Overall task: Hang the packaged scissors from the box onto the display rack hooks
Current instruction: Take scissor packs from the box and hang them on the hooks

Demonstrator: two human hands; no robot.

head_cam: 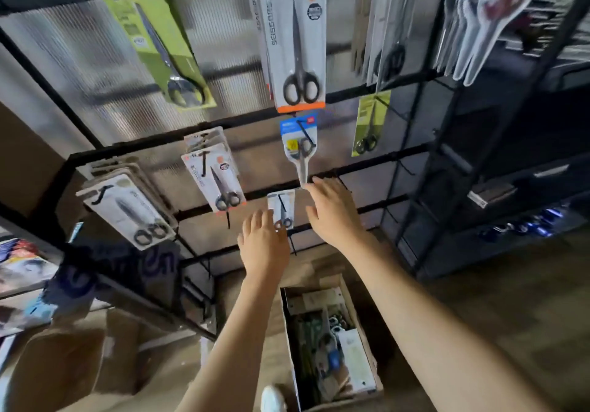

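Overhead, white pack reads "SCISSORS", rotated sideways

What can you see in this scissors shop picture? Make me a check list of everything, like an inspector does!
Surface: brown floor under a black display rack.
Job's things: small scissors pack at a low rack bar, between both hands; open cardboard box on the floor, more packs inside.
Clutter: orange-edged scissors pack, blue-topped pack, green pack and grey stack already hanging; brown cartons at lower left.
Grippers: left hand touches the small pack's lower edge; right hand is open beside it, fingers spread.
Cables: nothing seen.
Surroundings: ribbed translucent panel behind the rack; dark shelving to the right; a white shoe below.
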